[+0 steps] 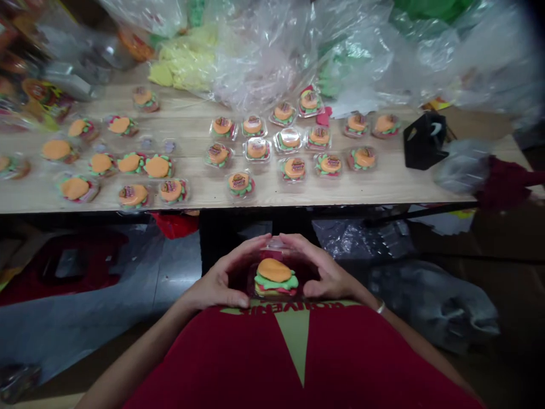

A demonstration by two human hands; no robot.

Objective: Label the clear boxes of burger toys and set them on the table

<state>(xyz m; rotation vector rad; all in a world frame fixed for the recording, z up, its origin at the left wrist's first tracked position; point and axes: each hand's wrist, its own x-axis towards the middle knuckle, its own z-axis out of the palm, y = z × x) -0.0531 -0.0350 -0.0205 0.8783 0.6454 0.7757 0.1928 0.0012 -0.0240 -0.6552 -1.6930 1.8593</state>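
Both my hands are below the table edge, close to my red shirt, holding one clear plastic case [275,247] with a burger-shaped candy [275,276] inside: orange bun, green frill, red layer. My left hand [227,275] curls around the case's left side. On the right side, my right hand [323,270] wraps it likewise, and the fingertips of both meet over the open lid at the top. Both hands are closed on the case.
The wooden table [383,184] carries several burger candies, some in clear cases [257,149], some bare [157,166]. Crumpled plastic bags [276,51] pile at the back. A black holder [424,142] stands at right. Bags and a red item [176,224] lie under the table.
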